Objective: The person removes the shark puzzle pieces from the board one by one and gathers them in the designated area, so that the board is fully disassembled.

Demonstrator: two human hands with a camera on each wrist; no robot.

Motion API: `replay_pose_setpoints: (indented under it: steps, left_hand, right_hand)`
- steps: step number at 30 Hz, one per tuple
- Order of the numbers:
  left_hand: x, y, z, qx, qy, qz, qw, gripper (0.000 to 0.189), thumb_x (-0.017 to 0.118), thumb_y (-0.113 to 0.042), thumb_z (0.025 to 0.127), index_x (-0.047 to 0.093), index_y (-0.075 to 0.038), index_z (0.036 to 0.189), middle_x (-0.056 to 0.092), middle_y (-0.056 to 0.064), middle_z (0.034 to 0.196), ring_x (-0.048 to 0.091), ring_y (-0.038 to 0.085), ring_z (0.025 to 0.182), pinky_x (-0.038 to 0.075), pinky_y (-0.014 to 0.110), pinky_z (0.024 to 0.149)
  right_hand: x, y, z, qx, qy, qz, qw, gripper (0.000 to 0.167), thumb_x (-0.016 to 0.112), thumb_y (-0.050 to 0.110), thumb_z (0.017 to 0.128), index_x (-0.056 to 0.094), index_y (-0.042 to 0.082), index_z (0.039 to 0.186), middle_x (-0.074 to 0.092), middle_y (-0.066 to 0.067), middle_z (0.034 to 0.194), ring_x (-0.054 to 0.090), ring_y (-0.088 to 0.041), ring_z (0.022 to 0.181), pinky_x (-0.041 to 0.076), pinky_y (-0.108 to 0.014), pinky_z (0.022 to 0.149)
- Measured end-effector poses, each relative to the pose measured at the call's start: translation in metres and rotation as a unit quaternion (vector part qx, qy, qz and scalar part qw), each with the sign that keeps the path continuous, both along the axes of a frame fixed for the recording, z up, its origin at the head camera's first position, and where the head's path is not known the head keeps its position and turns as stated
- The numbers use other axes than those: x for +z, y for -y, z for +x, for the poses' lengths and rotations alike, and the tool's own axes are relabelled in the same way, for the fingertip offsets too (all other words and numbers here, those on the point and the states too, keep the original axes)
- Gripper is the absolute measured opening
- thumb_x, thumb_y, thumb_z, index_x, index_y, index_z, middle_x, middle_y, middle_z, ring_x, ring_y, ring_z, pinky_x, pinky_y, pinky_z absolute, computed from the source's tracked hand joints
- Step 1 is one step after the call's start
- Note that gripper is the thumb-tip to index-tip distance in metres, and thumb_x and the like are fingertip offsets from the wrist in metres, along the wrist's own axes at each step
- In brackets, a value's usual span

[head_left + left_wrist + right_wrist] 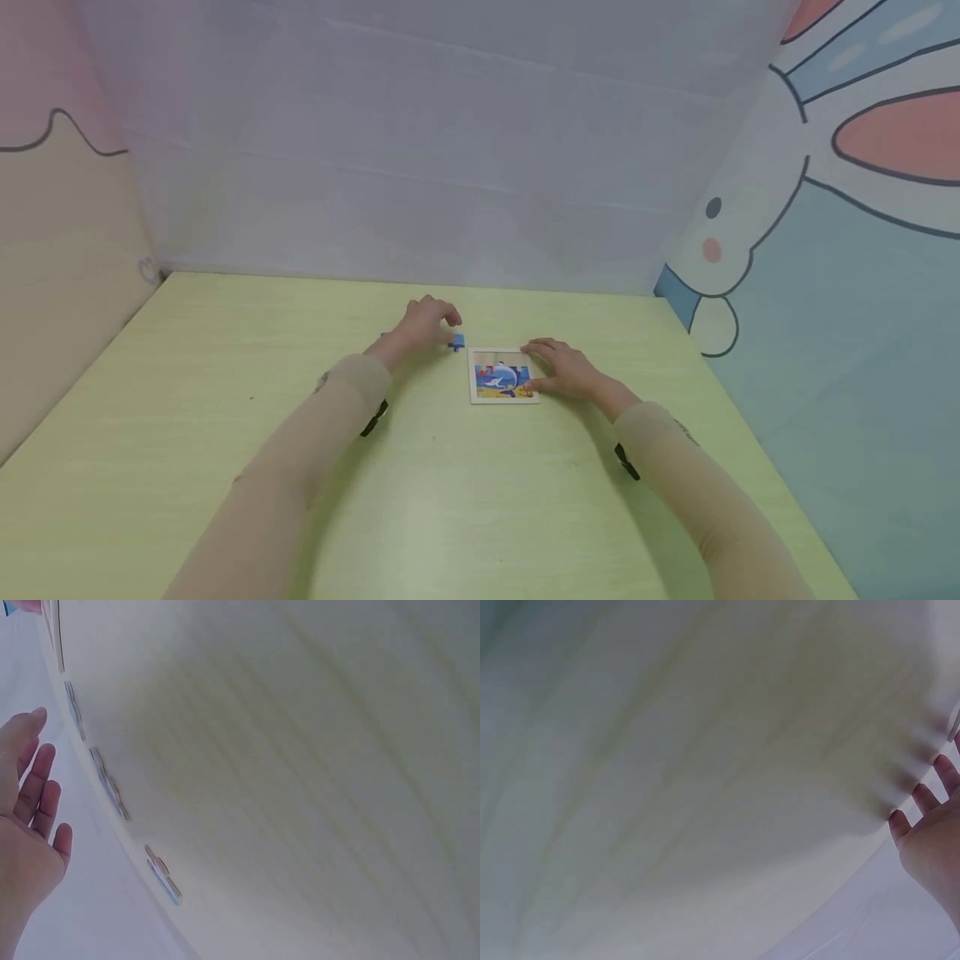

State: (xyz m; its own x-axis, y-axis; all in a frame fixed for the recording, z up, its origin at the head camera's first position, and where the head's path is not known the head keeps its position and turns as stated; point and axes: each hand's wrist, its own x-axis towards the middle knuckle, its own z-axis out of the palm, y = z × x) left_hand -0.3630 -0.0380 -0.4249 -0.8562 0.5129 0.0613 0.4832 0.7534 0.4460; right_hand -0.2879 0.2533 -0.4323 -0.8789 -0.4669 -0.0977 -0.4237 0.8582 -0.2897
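A square puzzle board with a pale frame and a dolphin picture lies on the table. The picture fills its lower part, and bare wood shows along the top. My right hand rests at the board's right side, thumb and fingers spread along that edge. In the right wrist view, the fingertips of that hand meet the tabletop. My left hand hovers with loosely bent fingers beside a blue puzzle piece, left of the board. Seen from the left wrist, this hand holds nothing.
More loose pieces lie flat in a row, among them a middle piece and a nearer piece. The pale wood-grain table ends at a white cloth backdrop. A rabbit-print cloth hangs on the right.
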Motion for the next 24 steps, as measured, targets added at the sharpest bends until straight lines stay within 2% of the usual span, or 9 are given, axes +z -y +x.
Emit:
replay_pose_setpoints:
  steps: [5,10,17,24]
  left_hand:
    - [0.006,-0.010,0.016,-0.012,-0.006,-0.026,0.9996,0.029,0.072,-0.026,0.084,0.067,-0.014,0.110,0.065,0.002,0.109,0.046,0.027,0.110,0.028,0.053,0.098]
    - [0.007,-0.017,0.028,-0.020,-0.014,-0.043,0.9988,0.032,0.071,-0.032,0.083,0.068,-0.017,0.112,0.063,0.002,0.112,0.046,0.027,0.111,0.030,0.054,0.096]
    - [0.006,-0.028,0.051,-0.015,-0.005,-0.052,0.9985,0.038,0.074,-0.040,0.078,0.069,-0.020,0.111,0.061,0.003,0.117,0.044,0.026,0.112,0.030,0.052,0.097]
    - [0.001,-0.037,0.068,-0.024,0.002,-0.090,0.9957,0.043,0.076,-0.046,0.075,0.068,-0.025,0.112,0.059,0.000,0.118,0.044,0.022,0.113,0.031,0.048,0.097]
  right_hand:
    - [0.001,0.000,0.001,0.001,0.001,-0.004,1.0000,0.068,0.066,0.042,0.086,0.039,0.016,0.143,0.030,-0.014,0.151,0.027,-0.040,0.137,0.022,-0.063,0.105]
    - [0.003,-0.001,0.002,0.010,0.007,-0.006,0.9999,0.065,0.066,0.042,0.086,0.041,0.018,0.142,0.029,-0.015,0.152,0.026,-0.040,0.137,0.022,-0.062,0.106]
    - [0.005,-0.003,0.006,0.053,-0.002,-0.019,0.9984,0.053,0.064,0.036,0.089,0.048,0.020,0.137,0.032,-0.015,0.150,0.026,-0.040,0.138,0.019,-0.060,0.108]
    - [0.005,-0.001,0.010,0.112,-0.014,-0.029,0.9931,0.046,0.062,0.024,0.092,0.050,0.015,0.135,0.037,-0.015,0.147,0.023,-0.041,0.139,0.022,-0.061,0.107]
